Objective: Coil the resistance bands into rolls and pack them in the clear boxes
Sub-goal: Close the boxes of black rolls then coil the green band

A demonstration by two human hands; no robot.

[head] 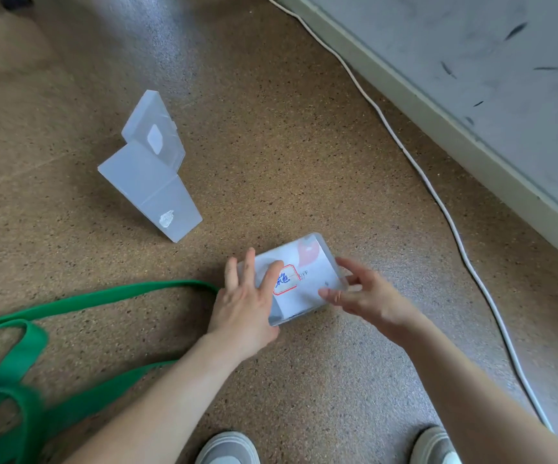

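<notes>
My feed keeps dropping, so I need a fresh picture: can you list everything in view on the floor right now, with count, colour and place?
labelled clear box: 1, clear with a white paper and a red-bordered label, floor centre, between both hands
empty clear boxes: 2, frosted clear, lying open one behind the other, floor upper left
resistance band: at least 1, green, uncoiled in loose loops, floor left
cable: 1, white, running along the floor on the right
wall: 1, grey with dark scuffs, pale baseboard, upper right
shoes: 2, grey and white, bottom edge
left hand: 1, fingers spread on the labelled box's left end
right hand: 1, fingers at its right end
</notes>
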